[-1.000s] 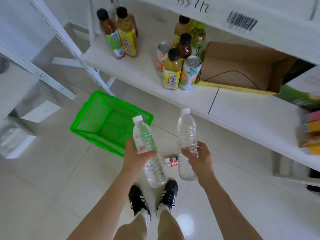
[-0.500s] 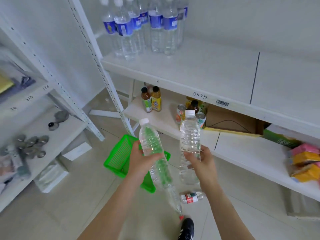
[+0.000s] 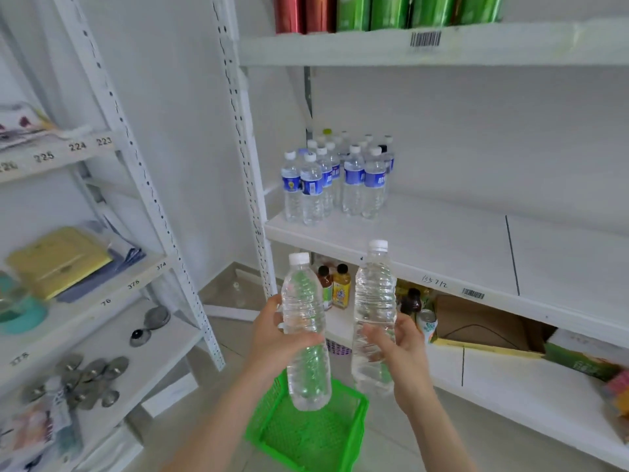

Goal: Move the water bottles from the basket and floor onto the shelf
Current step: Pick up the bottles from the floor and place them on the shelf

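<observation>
Both hands are up in the lower middle of the frame, each carrying one clear, unlabelled water bottle with a white cap. The left grip [image 3: 272, 338], a bare hand, is wrapped round the middle of the left bottle [image 3: 304, 301]. That bottle stands nearly upright, its base hanging over the green basket [image 3: 308, 437] on the floor at the bottom centre. The right grip [image 3: 406, 349] is curled round the lower half of the right bottle [image 3: 374, 298], thumb across the front, cap up as well. The two bottles are just beside each other without touching.

Both are held in front of the white shelf [image 3: 442, 243] that runs across the centre right, neither yet set on it. Toward that shelf's left end a cluster of blue-labelled water bottles [image 3: 354, 182] stands upright. The shelf underneath carries juice bottles [image 3: 341, 286], a drink can [image 3: 427, 325] and an open cardboard box [image 3: 483, 325]. Along the top edge sit red and green packs [image 3: 374, 11]. At the left of the frame a second rack [image 3: 112, 335] holds metal discs [image 3: 88, 376] and a yellow packet [image 3: 58, 260].
</observation>
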Demonstrator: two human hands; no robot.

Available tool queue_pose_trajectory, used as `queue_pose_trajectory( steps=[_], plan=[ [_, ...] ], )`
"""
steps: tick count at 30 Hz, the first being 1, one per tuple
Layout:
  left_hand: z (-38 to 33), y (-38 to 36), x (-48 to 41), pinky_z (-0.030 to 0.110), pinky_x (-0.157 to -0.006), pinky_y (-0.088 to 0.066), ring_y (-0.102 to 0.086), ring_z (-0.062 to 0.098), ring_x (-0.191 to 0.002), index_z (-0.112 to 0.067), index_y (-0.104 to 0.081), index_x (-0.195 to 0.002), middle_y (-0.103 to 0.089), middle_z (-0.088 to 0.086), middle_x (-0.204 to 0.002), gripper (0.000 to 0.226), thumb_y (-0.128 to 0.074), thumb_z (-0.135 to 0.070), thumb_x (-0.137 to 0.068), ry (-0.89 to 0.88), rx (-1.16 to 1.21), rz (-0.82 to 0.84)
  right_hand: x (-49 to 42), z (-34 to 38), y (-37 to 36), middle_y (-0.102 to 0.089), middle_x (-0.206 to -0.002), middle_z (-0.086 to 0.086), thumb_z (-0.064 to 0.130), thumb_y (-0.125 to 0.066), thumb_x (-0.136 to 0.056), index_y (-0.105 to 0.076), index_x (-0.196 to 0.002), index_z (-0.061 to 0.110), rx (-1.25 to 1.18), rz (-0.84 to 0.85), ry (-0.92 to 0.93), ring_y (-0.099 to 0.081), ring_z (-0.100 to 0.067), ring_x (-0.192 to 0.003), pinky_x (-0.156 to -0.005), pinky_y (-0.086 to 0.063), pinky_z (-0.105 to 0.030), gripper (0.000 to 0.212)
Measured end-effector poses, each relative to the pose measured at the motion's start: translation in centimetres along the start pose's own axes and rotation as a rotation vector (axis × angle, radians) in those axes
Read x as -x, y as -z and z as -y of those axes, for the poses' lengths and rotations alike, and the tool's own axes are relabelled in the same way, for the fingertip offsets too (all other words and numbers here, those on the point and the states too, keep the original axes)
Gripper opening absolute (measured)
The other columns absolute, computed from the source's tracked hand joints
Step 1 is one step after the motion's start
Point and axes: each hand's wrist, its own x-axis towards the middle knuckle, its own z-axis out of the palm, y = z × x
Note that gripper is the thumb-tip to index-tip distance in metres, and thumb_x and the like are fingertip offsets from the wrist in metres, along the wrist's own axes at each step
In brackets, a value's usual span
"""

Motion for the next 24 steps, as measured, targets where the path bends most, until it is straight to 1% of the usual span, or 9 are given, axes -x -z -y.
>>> queue_pose_trajectory(
  steps=[4, 7, 9, 12, 15, 17, 18, 21, 24],
  plan=[
    [-1.9, 1.0, -2.5, 0.02, -0.067, -0.054, -0.067, -0.004, -0.086, -0.046, -0.055, -0.107, -0.07, -0.019, -0.097, 0.077, -0.094, -0.025, -0.043, -0.065, -0.022, 0.01, -1.9, 1.7, -1.8, -0.074, -0.097, 0.002, 0.016, -0.078, -0.079, -0.059, -0.108, 0.019, -0.016, 0.021, 0.032, -0.071, -0.017, -0.082, -0.057, -0.051, -0.018, 0.035],
    [-3.1, 0.7, -5.1, 0.028, -0.077, -0.057, -0.068, 0.0, -0.089, -0.043, -0.054, -0.117, -0.071, -0.015, -0.101, 0.089, -0.094, -0.027, -0.039, -0.086, -0.017, 0.019, -4.3, 2.5, -2.6, -0.074, -0.097, 0.003, 0.017, -0.079, -0.077, -0.06, -0.107, 0.017, -0.04, 0.016, 0.063, -0.071, -0.015, -0.085, -0.059, -0.052, -0.02, 0.036],
    [-4.1, 0.2, -7.1, 0.023, -0.07, -0.057, -0.07, 0.0, -0.085, -0.045, -0.055, -0.113, -0.073, -0.015, -0.096, 0.085, -0.093, -0.026, -0.039, -0.11, -0.011, 0.036, -6.2, 2.9, -3.1, -0.073, -0.092, 0.007, 0.019, -0.082, -0.075, -0.06, -0.103, 0.015, -0.05, 0.01, 0.085, -0.07, -0.015, -0.079, -0.057, -0.051, -0.019, 0.036],
    [-5.5, -0.6, -10.3, 0.011, -0.058, -0.052, -0.07, -0.004, -0.079, -0.05, -0.056, -0.106, -0.071, -0.025, -0.09, 0.078, -0.092, -0.022, -0.043, -0.152, -0.024, 0.07, -9.3, 3.5, -3.6, -0.072, -0.089, 0.007, 0.02, -0.082, -0.074, -0.06, -0.1, 0.017, -0.061, -0.02, 0.089, -0.069, -0.016, -0.071, -0.053, -0.049, -0.02, 0.034],
    [-6.8, -0.7, -13.7, 0.008, -0.061, -0.05, -0.068, -0.005, -0.084, -0.044, -0.055, -0.116, -0.072, -0.017, -0.095, 0.083, -0.093, -0.024, -0.045, -0.153, -0.034, 0.097, -12.4, 4.0, -4.4, -0.073, -0.09, 0.004, 0.022, -0.08, -0.073, -0.06, -0.102, 0.019, -0.06, -0.049, 0.091, -0.07, -0.019, -0.072, -0.054, -0.051, -0.024, 0.036],
    [-7.7, -0.8, -16.0, 0.004, -0.062, -0.046, -0.061, -0.009, -0.09, -0.051, -0.049, -0.112, -0.064, -0.02, -0.102, 0.083, -0.094, -0.027, -0.046, -0.153, -0.03, 0.093, -14.4, 4.2, -4.9, -0.073, -0.09, -0.002, 0.019, -0.08, -0.073, -0.06, -0.105, 0.018, -0.064, -0.064, 0.085, -0.07, -0.03, -0.075, -0.06, -0.056, -0.037, 0.038],
    [-8.0, -0.8, -17.2, 0.005, -0.064, -0.045, -0.057, -0.009, -0.094, -0.055, -0.045, -0.109, -0.059, -0.022, -0.106, 0.084, -0.094, -0.027, -0.047, -0.157, -0.03, 0.094, -15.5, 4.3, -5.1, -0.073, -0.089, -0.002, 0.018, -0.08, -0.073, -0.06, -0.105, 0.018, -0.063, -0.068, 0.081, -0.069, -0.034, -0.074, -0.061, -0.056, -0.04, 0.037],
    [-8.6, -1.0, -21.2, 0.012, -0.071, -0.042, -0.053, -0.008, -0.1, -0.056, -0.043, -0.106, -0.056, -0.025, -0.106, 0.082, -0.093, -0.026, -0.047, -0.172, -0.041, 0.113, -18.8, 4.5, -5.9, -0.07, -0.076, 0.008, 0.014, -0.079, -0.074, -0.059, -0.1, 0.017, -0.061, -0.091, 0.082, -0.066, -0.03, -0.073, -0.054, -0.048, -0.027, 0.033],
    [-9.0, -1.5, -25.6, 0.017, -0.076, -0.05, -0.061, -0.002, -0.1, -0.047, -0.051, -0.112, -0.063, -0.015, -0.109, 0.08, -0.091, -0.022, -0.047, -0.179, -0.067, 0.159, -22.1, 4.4, -6.8, -0.073, -0.089, -0.002, 0.011, -0.078, -0.074, -0.061, -0.103, 0.016, -0.088, -0.121, 0.082, -0.066, -0.027, -0.079, -0.059, -0.045, -0.029, 0.033]
  ],
)
